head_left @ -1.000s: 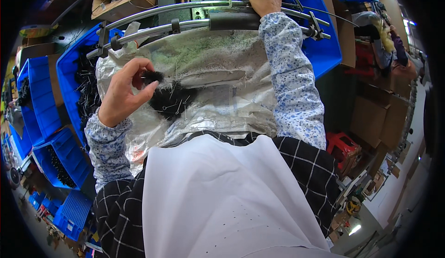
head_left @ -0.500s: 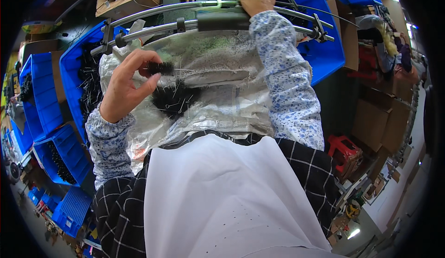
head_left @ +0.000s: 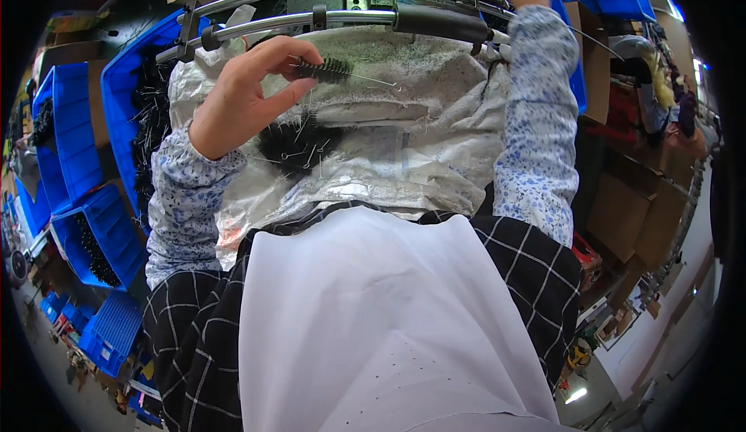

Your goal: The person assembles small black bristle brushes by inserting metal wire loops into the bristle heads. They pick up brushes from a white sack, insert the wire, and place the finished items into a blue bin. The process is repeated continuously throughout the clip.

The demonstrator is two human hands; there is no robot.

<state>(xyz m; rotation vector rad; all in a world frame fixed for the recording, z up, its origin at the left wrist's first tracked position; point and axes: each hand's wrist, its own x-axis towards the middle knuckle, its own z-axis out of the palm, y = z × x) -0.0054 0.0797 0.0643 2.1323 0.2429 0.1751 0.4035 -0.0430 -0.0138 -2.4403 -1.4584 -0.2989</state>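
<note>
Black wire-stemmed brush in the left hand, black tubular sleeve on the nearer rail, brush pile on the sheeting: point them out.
Black wire-stemmed brush (head_left: pixel 334 70): head view, on its bristles.
Black tubular sleeve (head_left: pixel 440 23): head view, mid-length on its surface.
Brush pile (head_left: pixel 294 143): head view, on dark bristles.

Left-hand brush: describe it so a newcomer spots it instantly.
Find the pale, wrinkled sheet below the shiny metal rails. Over its upper left, the left hand pinches a black bristle brush, its thin wire stem pointing right. Unlike the black brushes heaped just below on the sheet, this one is held up between thumb and fingers.
</note>
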